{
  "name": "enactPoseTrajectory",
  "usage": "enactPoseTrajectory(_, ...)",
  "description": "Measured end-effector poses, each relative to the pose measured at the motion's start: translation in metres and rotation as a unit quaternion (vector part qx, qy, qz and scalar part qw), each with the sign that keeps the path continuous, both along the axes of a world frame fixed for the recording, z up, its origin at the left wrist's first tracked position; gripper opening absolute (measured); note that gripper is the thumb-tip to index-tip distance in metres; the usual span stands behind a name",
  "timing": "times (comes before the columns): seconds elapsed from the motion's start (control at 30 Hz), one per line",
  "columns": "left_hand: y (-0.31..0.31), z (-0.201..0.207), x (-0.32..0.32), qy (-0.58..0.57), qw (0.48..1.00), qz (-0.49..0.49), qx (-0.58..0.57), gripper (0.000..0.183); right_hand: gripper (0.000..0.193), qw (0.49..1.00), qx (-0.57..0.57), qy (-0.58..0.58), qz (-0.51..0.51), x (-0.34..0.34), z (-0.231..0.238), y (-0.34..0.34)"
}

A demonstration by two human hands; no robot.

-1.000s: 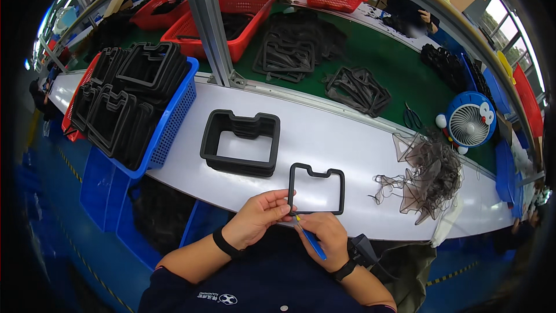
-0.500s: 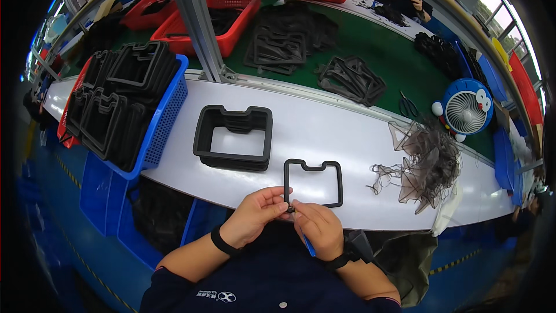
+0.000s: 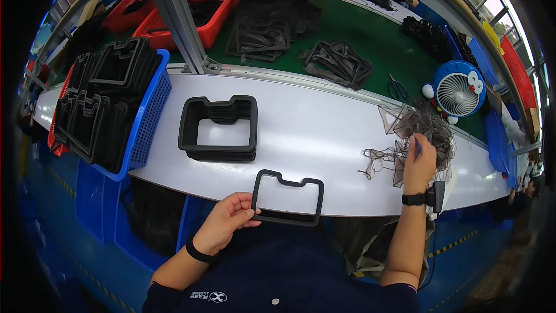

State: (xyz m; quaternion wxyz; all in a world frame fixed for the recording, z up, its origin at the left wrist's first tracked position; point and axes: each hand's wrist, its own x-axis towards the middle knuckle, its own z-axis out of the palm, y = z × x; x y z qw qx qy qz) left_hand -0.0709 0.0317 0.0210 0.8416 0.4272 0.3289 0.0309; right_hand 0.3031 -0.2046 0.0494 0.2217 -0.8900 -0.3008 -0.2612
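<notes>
A thin black frame-shaped gasket (image 3: 319, 202) with a notch in its upper side hangs over the table's near edge. My left hand (image 3: 229, 220) pinches it at its lower left corner. Farther right, my right hand (image 3: 421, 165) is closed around a slim blue tool (image 3: 418, 146), mostly hidden by the fingers. That hand is over a tangled heap of thin dark trimmings (image 3: 431, 130). Left of centre stands a neat stack of matching black gaskets (image 3: 223, 155).
On the left, a blue basket (image 3: 152, 119) holds many black gaskets. Beyond the rail lie loose dark gaskets (image 3: 339, 65), scissors (image 3: 397, 88) and a blue fan (image 3: 459, 95). A metal post (image 3: 176, 17) rises before a red basket (image 3: 217, 37). Other people work across the bench.
My right hand has left the gasket and moved right to the trimmings with the blue tool. My left hand, still holding the gasket, has moved left and nearer to me.
</notes>
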Motion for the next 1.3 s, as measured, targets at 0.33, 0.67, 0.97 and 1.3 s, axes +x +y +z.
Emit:
enactPoseTrajectory(0.33, -0.006, -0.001, 0.003, -0.061, 0.989, -0.040, 0.130, 0.019, 0.040, 0.916, 0.079, 0.357, 0.164, -0.181, -0.022, 0.027)
enactPoseTrajectory(0.67, 0.009, 0.004, 0.002, -0.215, 0.856, 0.105, 0.457, 0.032, 0.050, 0.879, 0.136, 0.059, 0.453, -0.192, -0.010, 0.025)
enactPoseTrajectory(0.97, 0.019, 0.002, -0.005, -0.223, 0.836, 0.140, 0.481, 0.030, 0.038, 0.864, 0.158, 0.043, 0.476, -0.191, -0.006, 0.049)
enactPoseTrajectory(1.3, 0.065, 0.053, -0.001, -0.058, 0.780, 0.214, 0.585, 0.047, 0.061, 0.769, 0.236, 0.465, 0.370, -0.162, 0.045, 0.166)
